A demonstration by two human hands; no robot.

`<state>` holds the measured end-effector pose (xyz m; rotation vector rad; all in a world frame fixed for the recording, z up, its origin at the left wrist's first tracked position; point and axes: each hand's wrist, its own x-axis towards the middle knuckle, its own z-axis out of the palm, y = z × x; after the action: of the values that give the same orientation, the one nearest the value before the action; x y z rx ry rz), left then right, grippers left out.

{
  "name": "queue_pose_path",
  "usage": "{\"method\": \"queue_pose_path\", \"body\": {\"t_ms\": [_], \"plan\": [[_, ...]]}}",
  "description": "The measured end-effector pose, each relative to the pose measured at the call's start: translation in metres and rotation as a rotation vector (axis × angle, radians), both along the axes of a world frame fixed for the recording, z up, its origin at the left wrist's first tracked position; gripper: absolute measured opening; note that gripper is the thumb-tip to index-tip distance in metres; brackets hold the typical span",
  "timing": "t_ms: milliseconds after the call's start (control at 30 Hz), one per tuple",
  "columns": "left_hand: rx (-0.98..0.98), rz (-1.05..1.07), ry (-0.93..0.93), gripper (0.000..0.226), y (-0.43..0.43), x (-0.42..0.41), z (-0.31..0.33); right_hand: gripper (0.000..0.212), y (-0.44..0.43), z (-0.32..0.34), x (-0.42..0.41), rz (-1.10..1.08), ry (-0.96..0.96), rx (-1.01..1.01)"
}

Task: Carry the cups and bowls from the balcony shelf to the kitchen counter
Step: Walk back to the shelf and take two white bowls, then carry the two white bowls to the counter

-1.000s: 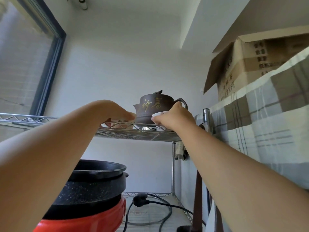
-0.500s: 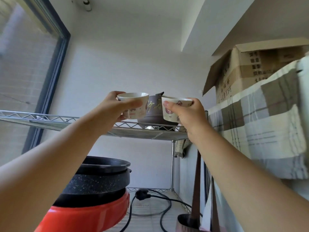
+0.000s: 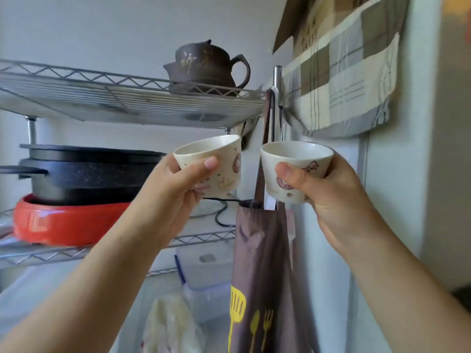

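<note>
Each of my hands holds a small cream cup with painted motifs, side by side in front of the wire rack. My left hand (image 3: 175,184) grips the left cup (image 3: 216,159), thumb across its front. My right hand (image 3: 328,197) grips the right cup (image 3: 298,156) the same way. Both cups are upright, a little apart, and well below the top wire shelf (image 3: 102,95). A brown clay teapot (image 3: 206,66) stays on that shelf near its right end.
A black pot on a red cooker base (image 3: 68,220) fills the middle shelf at left. A brown apron (image 3: 262,263) hangs from the rack's post under the cups. A plaid cloth (image 3: 344,72) drapes a white appliance at right. Plastic boxes (image 3: 206,271) sit lower down.
Both hands have lifted the cups off the top shelf and drawn them down and toward me. The view has tilted downward, so the teapot now sits above the cups.
</note>
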<state>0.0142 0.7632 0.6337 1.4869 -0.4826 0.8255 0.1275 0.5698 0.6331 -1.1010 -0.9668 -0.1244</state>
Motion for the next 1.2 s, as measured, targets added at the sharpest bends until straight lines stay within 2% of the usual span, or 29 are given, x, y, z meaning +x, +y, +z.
{"method": "queue_pose_path", "body": {"t_ms": [67,100,233,400,533,867,1000,1100,1200], "plan": [[-0.001,-0.038,0.041,0.054,-0.013,0.003,-0.033,0.075,-0.022,-0.034,-0.006,-0.025,0.026,-0.026],[-0.007,-0.046,0.062,0.052,-0.02,0.005,-0.05,0.071,-0.034,-0.051,-0.01,-0.042,0.035,-0.04],[-0.03,-0.103,0.146,0.056,-0.052,0.013,-0.112,0.073,-0.088,-0.118,-0.025,-0.177,0.093,-0.1],[-0.043,-0.174,0.317,0.087,-0.118,0.036,-0.181,0.084,-0.164,-0.184,-0.043,-0.359,0.21,-0.225],[0.035,-0.321,0.454,0.071,-0.181,0.056,-0.23,0.076,-0.229,-0.231,-0.054,-0.546,0.318,-0.275],[0.205,-0.679,0.835,0.085,-0.341,0.111,-0.349,0.07,-0.378,-0.341,-0.087,-1.028,0.68,-0.387],[0.27,-0.687,0.887,0.08,-0.415,0.14,-0.387,0.091,-0.443,-0.389,-0.101,-1.173,0.89,-0.367],[0.322,-0.683,0.886,0.074,-0.469,0.166,-0.404,0.089,-0.489,-0.415,-0.104,-1.231,0.966,-0.385],[0.383,-0.667,0.897,0.081,-0.514,0.191,-0.413,0.086,-0.533,-0.436,-0.097,-1.268,1.001,-0.384]]}}
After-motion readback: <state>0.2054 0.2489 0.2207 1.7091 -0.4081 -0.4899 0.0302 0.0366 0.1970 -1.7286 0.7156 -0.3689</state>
